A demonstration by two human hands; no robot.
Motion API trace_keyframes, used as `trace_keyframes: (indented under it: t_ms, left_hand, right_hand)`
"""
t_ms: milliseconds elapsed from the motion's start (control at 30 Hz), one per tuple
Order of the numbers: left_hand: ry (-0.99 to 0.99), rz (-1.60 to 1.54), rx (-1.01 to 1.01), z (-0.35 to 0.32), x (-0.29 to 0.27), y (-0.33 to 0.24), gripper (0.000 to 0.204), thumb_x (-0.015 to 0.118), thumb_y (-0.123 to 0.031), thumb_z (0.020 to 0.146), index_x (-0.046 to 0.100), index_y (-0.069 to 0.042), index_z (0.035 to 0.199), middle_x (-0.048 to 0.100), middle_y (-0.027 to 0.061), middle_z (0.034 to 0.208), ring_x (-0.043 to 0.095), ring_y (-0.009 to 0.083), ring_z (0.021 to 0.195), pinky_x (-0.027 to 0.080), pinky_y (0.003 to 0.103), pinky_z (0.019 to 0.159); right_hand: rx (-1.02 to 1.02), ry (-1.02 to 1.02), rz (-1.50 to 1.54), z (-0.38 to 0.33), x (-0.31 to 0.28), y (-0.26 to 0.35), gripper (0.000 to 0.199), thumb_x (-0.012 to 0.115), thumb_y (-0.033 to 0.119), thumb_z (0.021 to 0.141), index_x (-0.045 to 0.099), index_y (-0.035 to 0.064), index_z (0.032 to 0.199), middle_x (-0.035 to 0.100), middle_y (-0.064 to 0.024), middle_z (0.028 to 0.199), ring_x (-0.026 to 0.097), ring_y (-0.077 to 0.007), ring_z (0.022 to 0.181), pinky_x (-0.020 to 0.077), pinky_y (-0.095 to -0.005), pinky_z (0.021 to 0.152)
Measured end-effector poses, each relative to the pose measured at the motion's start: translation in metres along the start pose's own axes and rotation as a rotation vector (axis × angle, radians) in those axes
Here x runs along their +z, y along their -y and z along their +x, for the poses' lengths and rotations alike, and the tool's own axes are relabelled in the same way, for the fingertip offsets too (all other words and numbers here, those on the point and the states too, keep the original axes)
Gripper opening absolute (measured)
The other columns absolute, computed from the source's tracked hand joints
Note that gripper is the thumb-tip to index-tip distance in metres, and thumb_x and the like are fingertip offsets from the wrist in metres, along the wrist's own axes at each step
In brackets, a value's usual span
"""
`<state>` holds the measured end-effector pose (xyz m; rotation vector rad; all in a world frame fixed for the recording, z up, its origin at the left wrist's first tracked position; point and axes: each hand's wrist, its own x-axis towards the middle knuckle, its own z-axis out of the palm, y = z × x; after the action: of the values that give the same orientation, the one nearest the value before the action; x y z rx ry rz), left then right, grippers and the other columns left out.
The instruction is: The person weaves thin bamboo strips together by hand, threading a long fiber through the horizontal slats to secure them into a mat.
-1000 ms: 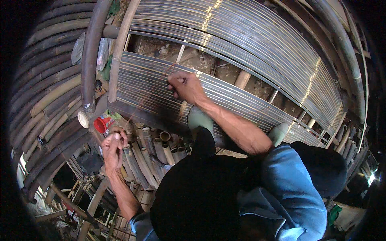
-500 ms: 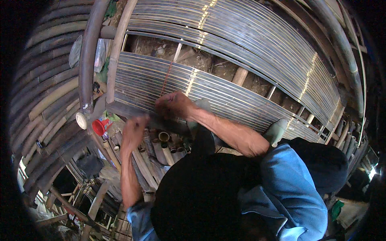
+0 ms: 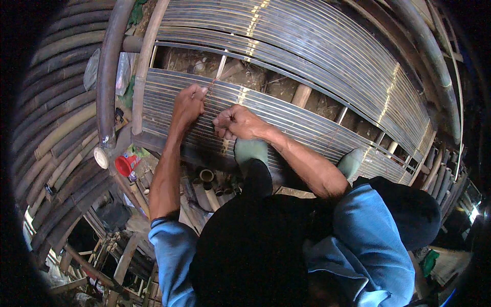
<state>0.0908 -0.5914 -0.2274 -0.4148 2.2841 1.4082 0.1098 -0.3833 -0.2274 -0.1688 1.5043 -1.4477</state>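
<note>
A panel of narrow dark bamboo slats [image 3: 169,105] with pale edges lies in front of me. My left hand [image 3: 189,106] is closed over its far left part, thumb and fingertips pinched on a thin reddish cord [image 3: 210,86] that lies across the slats near the gap. To the right and nearer to me, my right hand [image 3: 239,123] is closed just above the same slats, fingers curled in. Whatever it may hold is hidden. My grey-green shod foot [image 3: 251,149] rests on the panel's near side, close under the right hand.
Beyond a gap with pale crosspieces lies a second, wider slat panel [image 3: 307,46]. Thick bamboo poles [image 3: 110,77] frame the left side. A red cup-like container [image 3: 127,165] and cut bamboo tubes [image 3: 207,176] lie below. Another shod foot [image 3: 351,162] is at the right.
My left hand has moved away from me, from the panel's near edge to the cord by its far edge. The right hand has shifted right and slightly away from me.
</note>
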Motion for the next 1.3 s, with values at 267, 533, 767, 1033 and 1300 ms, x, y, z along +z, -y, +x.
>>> trace_keyframes:
  t_ms: [267, 533, 767, 1033, 1300]
  left_hand:
    - [0.302, -0.409, -0.209, -0.017, -0.012, -0.006, 0.028, 0.06, -0.028, 0.102, 0.055, -0.011, 0.081, 0.044, -0.006, 0.061, 0.039, 0.0052, 0.05, 0.029, 0.024, 0.045]
    - [0.227, -0.706, -0.297, -0.037, -0.013, -0.003, 0.025, 0.064, -0.026, 0.1, 0.055, -0.009, 0.085, 0.052, 0.0003, 0.064, 0.051, 0.0114, 0.056, 0.035, 0.022, 0.049]
    - [0.156, -0.901, -0.351, -0.06, -0.024, -0.006, 0.023, 0.06, -0.023, 0.102, 0.056, -0.007, 0.086, 0.056, 0.0028, 0.071, 0.059, 0.0154, 0.065, 0.043, 0.025, 0.053]
    - [0.18, -0.706, -0.368, -0.087, -0.018, 0.004, 0.019, 0.06, -0.017, 0.1, 0.069, -0.001, 0.099, 0.07, 0.0051, 0.084, 0.067, 0.0149, 0.077, 0.053, 0.028, 0.068]
    - [0.197, -0.371, -0.432, -0.103, -0.002, -0.03, 0.02, 0.064, -0.01, 0.096, 0.07, 0.002, 0.11, 0.074, 0.0125, 0.095, 0.072, 0.0213, 0.084, 0.059, 0.033, 0.079]
  right_hand:
    - [-0.263, 0.014, -0.2, -0.008, 0.021, 0.01, 0.018, 0.063, 0.014, 0.096, 0.075, 0.0039, 0.106, 0.074, -0.0099, 0.088, 0.069, -0.0168, 0.079, 0.0549, -0.0323, 0.071]
    - [-0.084, -0.026, -0.268, -0.004, -0.003, 0.021, 0.016, 0.066, 0.009, 0.094, 0.076, 0.0037, 0.106, 0.075, -0.0106, 0.087, 0.07, -0.0166, 0.078, 0.0559, -0.0319, 0.068]
    - [-0.054, -0.188, 0.318, 0.0, -0.03, 0.004, 0.013, 0.066, 0.008, 0.096, 0.073, -0.0026, 0.099, 0.074, -0.0101, 0.086, 0.068, -0.0116, 0.07, 0.0542, -0.0246, 0.06]
    - [0.103, -0.108, 0.354, 0.002, 0.008, 0.011, 0.019, 0.067, 0.018, 0.099, 0.072, 0.0035, 0.11, 0.072, -0.0033, 0.091, 0.064, -0.009, 0.069, 0.0528, -0.0254, 0.061]
    - [0.144, -0.15, 0.375, 0.003, 0.005, 0.004, 0.019, 0.072, 0.023, 0.096, 0.075, 0.0047, 0.1, 0.073, -0.0017, 0.088, 0.063, -0.0086, 0.07, 0.0534, -0.0247, 0.062]
